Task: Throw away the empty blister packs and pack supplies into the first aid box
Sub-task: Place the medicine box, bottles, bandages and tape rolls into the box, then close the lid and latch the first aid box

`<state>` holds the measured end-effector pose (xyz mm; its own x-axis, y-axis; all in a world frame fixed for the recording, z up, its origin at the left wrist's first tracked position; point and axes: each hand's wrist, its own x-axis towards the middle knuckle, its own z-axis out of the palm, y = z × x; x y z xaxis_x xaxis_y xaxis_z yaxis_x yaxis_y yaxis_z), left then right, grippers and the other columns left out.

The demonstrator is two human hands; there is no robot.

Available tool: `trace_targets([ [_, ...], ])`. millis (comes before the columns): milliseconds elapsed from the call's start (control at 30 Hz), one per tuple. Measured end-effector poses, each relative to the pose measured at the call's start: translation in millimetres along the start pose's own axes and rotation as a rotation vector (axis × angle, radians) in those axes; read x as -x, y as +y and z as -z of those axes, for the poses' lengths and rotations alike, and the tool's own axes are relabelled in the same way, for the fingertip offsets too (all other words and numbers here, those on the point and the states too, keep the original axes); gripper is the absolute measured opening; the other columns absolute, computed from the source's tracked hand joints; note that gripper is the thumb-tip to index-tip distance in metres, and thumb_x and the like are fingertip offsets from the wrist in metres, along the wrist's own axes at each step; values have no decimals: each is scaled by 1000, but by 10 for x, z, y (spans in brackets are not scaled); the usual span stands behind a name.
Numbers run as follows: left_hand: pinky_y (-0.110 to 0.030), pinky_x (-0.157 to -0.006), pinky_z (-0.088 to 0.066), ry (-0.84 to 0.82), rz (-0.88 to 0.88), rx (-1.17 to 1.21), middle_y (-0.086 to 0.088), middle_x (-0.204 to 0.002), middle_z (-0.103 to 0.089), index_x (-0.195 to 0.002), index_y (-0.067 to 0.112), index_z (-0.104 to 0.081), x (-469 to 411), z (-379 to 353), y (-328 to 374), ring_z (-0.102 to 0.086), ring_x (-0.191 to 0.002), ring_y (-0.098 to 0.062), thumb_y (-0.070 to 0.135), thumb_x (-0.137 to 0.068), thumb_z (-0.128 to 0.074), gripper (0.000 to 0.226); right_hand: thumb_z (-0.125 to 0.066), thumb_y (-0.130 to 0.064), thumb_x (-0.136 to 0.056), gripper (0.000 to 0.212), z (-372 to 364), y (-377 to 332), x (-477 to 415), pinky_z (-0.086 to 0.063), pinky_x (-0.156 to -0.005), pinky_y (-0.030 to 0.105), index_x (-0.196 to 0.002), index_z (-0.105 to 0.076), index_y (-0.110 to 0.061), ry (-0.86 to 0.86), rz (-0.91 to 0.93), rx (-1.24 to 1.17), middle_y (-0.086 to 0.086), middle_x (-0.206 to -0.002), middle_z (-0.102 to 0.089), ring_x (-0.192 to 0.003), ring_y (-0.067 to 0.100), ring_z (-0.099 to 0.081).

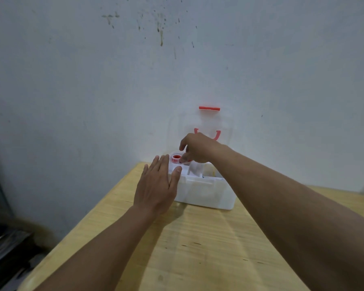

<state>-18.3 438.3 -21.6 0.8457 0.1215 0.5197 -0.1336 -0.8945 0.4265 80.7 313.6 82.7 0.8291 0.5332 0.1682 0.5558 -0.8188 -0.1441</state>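
Sitting at the table's (pixel 198 248) far edge, the box (pixel 208 192) looks light, stiff and slippery, best held by its side walls. In its left end, the right hand (pixel 198 148) pinches a small red-capped bottle (pixel 176 157). The left hand (pixel 156 185), fingers straight, presses the box's left wall

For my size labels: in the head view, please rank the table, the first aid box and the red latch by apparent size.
Largest to smallest:
1. table
2. first aid box
3. red latch
The latch lies farthest from the camera, but it is plainly the smallest.
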Motion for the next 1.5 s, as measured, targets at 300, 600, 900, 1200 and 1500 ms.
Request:
trace_targets([
  [300, -35, -119, -7, 7, 18, -2, 2, -160, -27, -154, 18, -25, -7, -10, 5, -17, -149, -14, 55, -100, -23, 65, -75, -20, -87, 22, 36, -9, 53, -44, -70, 25, -101, -75, -3, 18, -13, -27, 7, -95, -74, -79, 21, -67],
  [600, -41, -122, -15, -5, 11, 4, 0, -159, -31, -153, 18, -28, 14, 31, 25, -23, -148, -16, 60, -96, -15, 72, -71, -14, -90, 19, 4, -4, 31, -57, -79, 30, -104, -76, -2, 48, 1, 48, 12, -97, -75, -81, 24, -72],
  [900, -46, -121, -16, -40, -33, -9, 1, -157, -34, -151, 23, -32, -34, 82, 43, -23, -147, -15, 57, -95, -10, 70, -54, -16, -96, 24, 83, 114, 98, -53, -92, 39, -106, -73, -6, 101, -28, 89, 9, -110, -71, -99, 26, -66],
  [1200, -50, -119, -19, -11, -96, -42, -4, -159, -31, -152, 22, -29, -610, 281, 335, -23, -148, -21, 53, -99, -20, 62, -46, -28, -96, 32, 618, 404, 441, -51, -81, 38, -115, -64, -10, 465, -102, 210, 11, -115, -65, -104, 30, -60],
  [1500, -51, -120, -15, -13, -131, -109, -11, -164, -12, -156, 17, -12, -1286, 350, 577, -10, -150, -29, 46, -102, -25, 63, -43, -35, -100, 54, 853, 648, 510, -42, -99, 49, -145, -34, -7, 357, -281, 164, 16, -143, -44, -131, 36, -42],
])
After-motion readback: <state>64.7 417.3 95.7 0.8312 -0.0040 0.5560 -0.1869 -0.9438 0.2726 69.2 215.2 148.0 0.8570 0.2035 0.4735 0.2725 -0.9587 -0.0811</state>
